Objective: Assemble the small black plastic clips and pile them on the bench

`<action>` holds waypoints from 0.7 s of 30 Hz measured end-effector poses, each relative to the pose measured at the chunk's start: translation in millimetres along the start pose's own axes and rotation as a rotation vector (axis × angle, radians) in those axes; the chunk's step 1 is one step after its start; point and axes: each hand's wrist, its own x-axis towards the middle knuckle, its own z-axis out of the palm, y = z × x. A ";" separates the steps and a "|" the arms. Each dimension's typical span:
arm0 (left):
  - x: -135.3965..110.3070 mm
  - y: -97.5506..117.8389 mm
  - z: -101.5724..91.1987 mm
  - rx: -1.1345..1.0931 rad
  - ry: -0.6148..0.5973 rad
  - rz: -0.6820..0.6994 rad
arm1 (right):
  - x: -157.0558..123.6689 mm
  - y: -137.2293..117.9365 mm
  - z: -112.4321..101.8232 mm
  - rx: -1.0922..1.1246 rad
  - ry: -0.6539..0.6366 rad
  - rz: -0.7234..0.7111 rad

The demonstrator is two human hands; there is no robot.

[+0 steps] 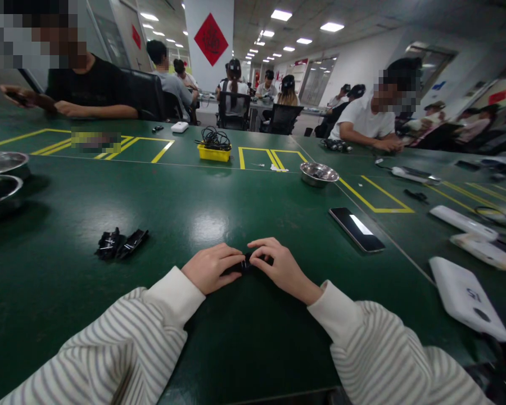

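Note:
Both my hands meet over a small black glossy piece [247,261] at the near middle of the green table [172,197]. My left hand [215,266] has its fingers closed on the left part of it, palm down. From the other side, my right hand [279,266] pinches its right end with thumb and forefinger. The fingers cover most of the piece, so its exact kind is hidden. To the left lies a small heap of shiny black pieces [120,243], apart from my hands.
Right of my hands lie a smartphone [357,229] and a white power bank [466,295]. Farther back stand a metal bowl [319,174] and a yellow box [214,153] with black cables. More metal bowls [2,197] are at the left edge. Co-workers sit across the table.

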 end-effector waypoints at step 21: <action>-0.1 0.8 0.0 0.052 0.007 0.020 | -3.6 -9.9 7.9 -0.110 0.056 0.022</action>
